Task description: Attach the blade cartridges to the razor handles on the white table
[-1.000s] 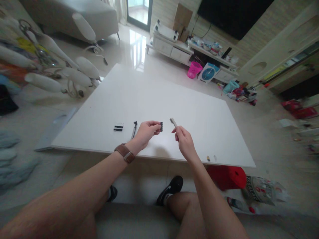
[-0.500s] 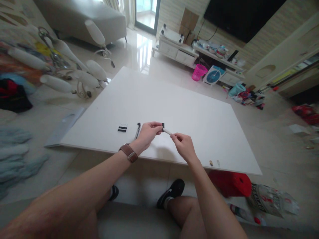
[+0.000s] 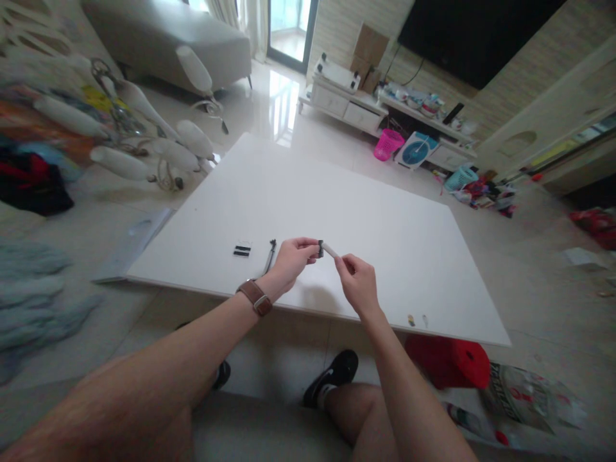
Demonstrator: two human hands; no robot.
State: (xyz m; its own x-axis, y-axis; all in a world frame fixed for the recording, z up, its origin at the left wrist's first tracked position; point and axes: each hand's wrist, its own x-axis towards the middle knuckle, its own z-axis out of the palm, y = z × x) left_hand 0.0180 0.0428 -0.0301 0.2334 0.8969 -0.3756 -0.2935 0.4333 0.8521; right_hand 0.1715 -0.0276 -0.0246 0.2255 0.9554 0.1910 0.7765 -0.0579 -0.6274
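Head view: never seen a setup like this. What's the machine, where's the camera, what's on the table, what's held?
There's no machine: these are a person's own bare hands, seen by a camera worn on the head, looking forward and down. The left hand, with a brown strap on its wrist, pinches a small black piece. The right hand holds a slim pale stick, its far end at that piece; whether they touch is hard to tell.

On the white table lie two black strips, a slender dark tool beside the left hand, and, near the front edge on the right, two tiny items too small to identify.
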